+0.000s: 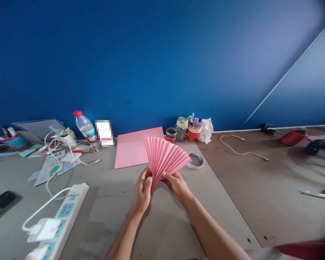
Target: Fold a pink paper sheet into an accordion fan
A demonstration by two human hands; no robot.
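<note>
A pink paper fan [164, 156], pleated like an accordion, is spread out above the grey table. My left hand [142, 188] pinches its gathered lower end from the left. My right hand [176, 184] pinches the same end from the right, thumb on the pleats. Both hands are closed on the fan. Just behind the fan lies a flat pink sheet of paper [132, 148]. A roll of tape [195, 161] lies to the right of the fan.
A white power strip [66, 213] with plugs and cables sits front left, a phone [1, 205] beside it. A water bottle [85, 127], paper scraps, cups and jars [182, 129] line the blue wall. Scissors [318, 195] and a white cable [241, 150] lie on the brown surface right.
</note>
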